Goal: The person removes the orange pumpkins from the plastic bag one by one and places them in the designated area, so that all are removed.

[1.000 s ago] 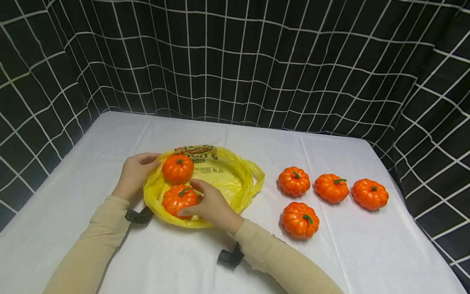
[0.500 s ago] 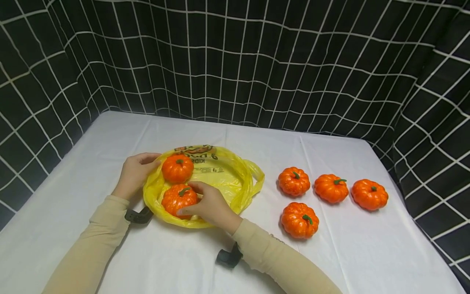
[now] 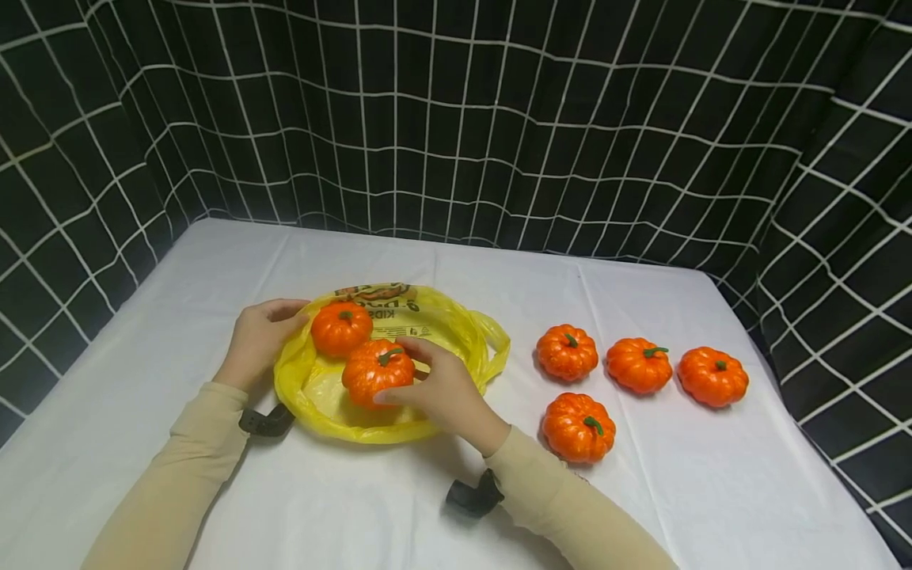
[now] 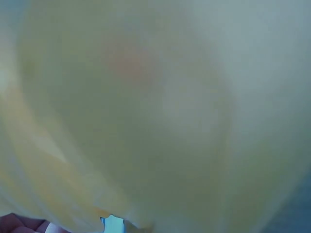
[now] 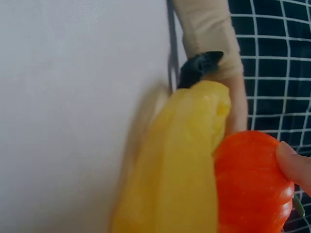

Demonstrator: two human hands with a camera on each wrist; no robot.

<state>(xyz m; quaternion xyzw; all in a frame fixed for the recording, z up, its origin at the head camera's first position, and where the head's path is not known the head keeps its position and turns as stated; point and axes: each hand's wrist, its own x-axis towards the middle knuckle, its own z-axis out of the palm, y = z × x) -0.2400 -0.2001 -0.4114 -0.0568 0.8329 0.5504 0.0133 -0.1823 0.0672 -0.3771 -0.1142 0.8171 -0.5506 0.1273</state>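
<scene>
- While the right hand (image 3: 452, 393) grips a pumpkin (image 3: 372, 374) at the mouth of the bag (image 3: 449, 324), another pumpkin (image 3: 340, 330) sits inside.
- Left hand (image 3: 256, 339) seemingly pinches the bag's rim, its wrist view blurred.

A glossy, ribbed orange pumpkin (image 3: 376, 376), green stem upward, is held in the right grip (image 3: 453, 393) over the mouth of a yellow plastic bag (image 3: 356, 433). The bag lies open on the counter (image 3: 342, 507), its left edge in the left grip (image 3: 259, 337); a second orange pumpkin (image 3: 340, 328) sits inside.
</scene>
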